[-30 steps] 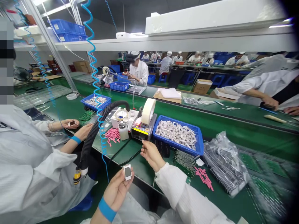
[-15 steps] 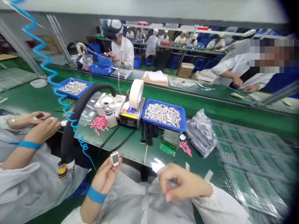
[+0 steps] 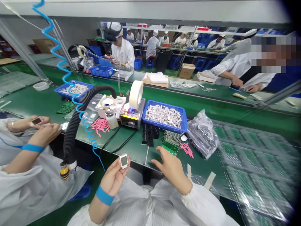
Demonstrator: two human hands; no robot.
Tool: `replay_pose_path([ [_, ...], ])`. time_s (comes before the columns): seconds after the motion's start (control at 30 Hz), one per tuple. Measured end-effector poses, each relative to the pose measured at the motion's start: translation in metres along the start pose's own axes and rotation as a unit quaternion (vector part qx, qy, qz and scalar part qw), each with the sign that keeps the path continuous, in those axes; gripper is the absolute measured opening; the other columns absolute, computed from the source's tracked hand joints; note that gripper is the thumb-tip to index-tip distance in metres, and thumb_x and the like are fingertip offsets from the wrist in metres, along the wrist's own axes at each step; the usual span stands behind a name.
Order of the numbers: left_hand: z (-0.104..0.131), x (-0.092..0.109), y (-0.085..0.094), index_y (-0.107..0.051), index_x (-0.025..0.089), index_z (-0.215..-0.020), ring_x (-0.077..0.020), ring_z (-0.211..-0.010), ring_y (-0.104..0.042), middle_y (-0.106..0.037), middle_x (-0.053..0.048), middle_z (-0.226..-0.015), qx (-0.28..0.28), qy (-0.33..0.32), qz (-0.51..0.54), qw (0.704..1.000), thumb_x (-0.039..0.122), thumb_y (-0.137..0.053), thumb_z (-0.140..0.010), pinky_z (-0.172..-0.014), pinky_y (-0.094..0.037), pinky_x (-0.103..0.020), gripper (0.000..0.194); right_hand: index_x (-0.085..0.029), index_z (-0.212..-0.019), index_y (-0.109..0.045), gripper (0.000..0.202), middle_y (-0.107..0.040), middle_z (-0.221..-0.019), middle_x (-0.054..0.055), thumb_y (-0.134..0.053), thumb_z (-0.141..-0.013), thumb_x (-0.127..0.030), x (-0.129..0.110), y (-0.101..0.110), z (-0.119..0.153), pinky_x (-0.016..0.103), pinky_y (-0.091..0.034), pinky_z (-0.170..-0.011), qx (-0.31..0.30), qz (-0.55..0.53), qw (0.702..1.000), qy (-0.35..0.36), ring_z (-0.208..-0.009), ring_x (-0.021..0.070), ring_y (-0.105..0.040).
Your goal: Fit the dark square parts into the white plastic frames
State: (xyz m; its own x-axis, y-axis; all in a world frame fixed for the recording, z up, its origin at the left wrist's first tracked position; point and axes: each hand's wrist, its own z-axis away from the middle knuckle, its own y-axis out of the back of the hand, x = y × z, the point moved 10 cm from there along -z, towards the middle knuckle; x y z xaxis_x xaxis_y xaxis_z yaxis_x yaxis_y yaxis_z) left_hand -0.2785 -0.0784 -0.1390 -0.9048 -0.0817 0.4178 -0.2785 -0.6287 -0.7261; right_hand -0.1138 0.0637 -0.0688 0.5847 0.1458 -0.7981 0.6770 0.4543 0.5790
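My left hand (image 3: 114, 178), a blue band at its wrist, grips a small white-framed screen (image 3: 124, 161) between thumb and fingers, its dark face turned up. My right hand (image 3: 172, 168) reaches over the bench edge, thumb and forefinger apart, with nothing in it. Just past its fingers lies a stack of green circuit boards (image 3: 172, 139), partly hidden by the hand. Pink strips (image 3: 187, 150) lie beside the boards. Black strips (image 3: 148, 135) lie left of the stack, below a blue tray (image 3: 185, 117) full of white frames (image 3: 163, 114).
A tape dispenser (image 3: 133, 117), a bottle (image 3: 111, 121) and a pink pile (image 3: 100, 125) stand left of centre. A black hose (image 3: 71, 131) and blue coiled cord (image 3: 82, 116) hang at left near a co-worker's hands (image 3: 44, 131). Bagged parts (image 3: 203, 135) and board trays (image 3: 249, 160) fill the right.
My right hand has moved up and forward from near my chest toward the circuit boards, and its fingers have spread. My left hand has shifted slightly right with the screen.
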Motion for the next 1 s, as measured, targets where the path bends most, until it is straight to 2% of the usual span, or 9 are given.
replay_pose_path([
  [0.2, 0.007, 0.011, 0.002, -0.071, 0.011, -0.087, -0.0192, -0.085, -0.070, -0.074, -0.013, -0.091, 0.014, -0.016, 0.021, 1.000, 0.002, -0.048, -0.081, -0.083, -0.055, -0.030, 0.025, -0.019, -0.106, -0.051, 0.028, -0.050, -0.068, -0.005, -0.055, -0.084, -0.036, -0.053, -0.054, -0.065, 0.019, -0.034, -0.043, -0.059, -0.246, 0.964, -0.082, -0.049, 0.0071, -0.045],
  [0.33, 0.011, 0.017, -0.004, -0.071, 0.011, -0.087, -0.0191, -0.085, -0.070, -0.075, -0.012, -0.090, 0.011, -0.022, 0.032, 0.999, 0.001, -0.047, -0.082, -0.084, -0.055, -0.031, 0.027, -0.013, -0.102, -0.055, 0.028, -0.057, -0.081, 0.000, -0.049, -0.090, -0.038, -0.057, -0.084, -0.098, 0.021, -0.045, -0.050, -0.045, -0.309, 0.935, -0.170, -0.058, 0.0077, -0.053],
  [0.47, 0.011, 0.022, -0.012, -0.071, 0.012, -0.085, -0.0190, -0.083, -0.070, -0.075, -0.012, -0.090, 0.006, -0.030, 0.033, 0.999, 0.002, -0.048, -0.082, -0.084, -0.054, -0.031, 0.025, -0.014, -0.106, -0.055, 0.027, -0.059, -0.093, 0.004, -0.050, -0.090, -0.036, -0.058, -0.092, -0.110, 0.027, -0.051, -0.061, -0.012, -0.342, 0.919, -0.198, -0.072, 0.0114, -0.058],
  [0.6, 0.009, 0.022, -0.027, -0.071, 0.011, -0.085, -0.0173, -0.082, -0.070, -0.075, -0.011, -0.088, -0.007, -0.019, 0.048, 0.999, 0.005, -0.049, -0.083, -0.088, -0.051, -0.033, 0.022, -0.015, -0.086, -0.059, 0.017, -0.056, -0.076, 0.000, -0.052, -0.087, -0.031, -0.079, -0.075, -0.086, 0.021, -0.044, -0.054, -0.006, -0.361, 0.923, -0.135, -0.061, 0.0085, -0.051],
  [0.67, 0.009, 0.020, -0.039, -0.070, 0.011, -0.084, -0.0167, -0.082, -0.069, -0.075, -0.010, -0.088, -0.019, -0.014, 0.067, 0.997, 0.007, -0.051, -0.083, -0.089, -0.049, -0.033, 0.020, -0.017, -0.073, -0.061, 0.013, -0.058, -0.077, 0.000, -0.061, -0.078, -0.029, -0.096, -0.058, -0.056, 0.023, -0.045, -0.063, -0.030, -0.367, 0.927, -0.070, -0.071, 0.0111, -0.054],
  [0.73, 0.010, 0.018, -0.055, -0.070, 0.013, -0.084, -0.0155, -0.082, -0.068, -0.074, -0.008, -0.087, -0.043, -0.016, 0.078, 0.996, 0.008, -0.054, -0.082, -0.088, -0.049, -0.032, 0.016, -0.018, -0.059, -0.060, 0.013, -0.060, -0.094, 0.003, -0.071, -0.064, -0.023, -0.114, -0.041, -0.020, 0.029, -0.044, -0.081, -0.068, -0.349, 0.935, 0.009, -0.092, 0.0179, -0.055],
  [0.8, 0.013, 0.011, -0.074, -0.069, 0.014, -0.085, -0.0145, -0.080, -0.067, -0.074, -0.006, -0.085, -0.071, -0.014, 0.074, 0.995, 0.013, -0.059, -0.080, -0.086, -0.048, -0.029, 0.012, -0.019, -0.057, -0.062, 0.011, -0.055, -0.117, 0.005, -0.069, -0.065, -0.021, -0.137, -0.022, 0.015, 0.038, -0.038, -0.092, -0.081, -0.256, 0.952, 0.147, -0.110, 0.0248, -0.049],
  [0.87, 0.016, 0.000, -0.092, -0.069, 0.016, -0.088, -0.0148, -0.082, -0.066, -0.073, -0.005, -0.086, -0.095, 0.002, 0.066, 0.993, 0.018, -0.064, -0.076, -0.086, -0.047, -0.029, 0.013, -0.021, -0.059, -0.062, 0.010, -0.047, -0.130, 0.006, -0.065, -0.069, -0.022, -0.146, -0.008, 0.038, 0.043, -0.037, -0.093, -0.053, -0.168, 0.958, 0.228, -0.117, 0.0275, -0.044],
  [1.0, 0.023, -0.015, -0.118, -0.070, 0.018, -0.090, -0.0143, -0.087, -0.064, -0.072, -0.003, -0.093, -0.134, 0.016, 0.057, 0.989, 0.021, -0.074, -0.067, -0.092, -0.043, -0.029, 0.023, -0.022, -0.063, -0.060, 0.011, -0.045, -0.132, 0.005, -0.061, -0.074, -0.023, -0.136, 0.015, 0.041, 0.047, -0.036, -0.093, 0.053, -0.076, 0.962, 0.255, -0.120, 0.0285, -0.041],
])
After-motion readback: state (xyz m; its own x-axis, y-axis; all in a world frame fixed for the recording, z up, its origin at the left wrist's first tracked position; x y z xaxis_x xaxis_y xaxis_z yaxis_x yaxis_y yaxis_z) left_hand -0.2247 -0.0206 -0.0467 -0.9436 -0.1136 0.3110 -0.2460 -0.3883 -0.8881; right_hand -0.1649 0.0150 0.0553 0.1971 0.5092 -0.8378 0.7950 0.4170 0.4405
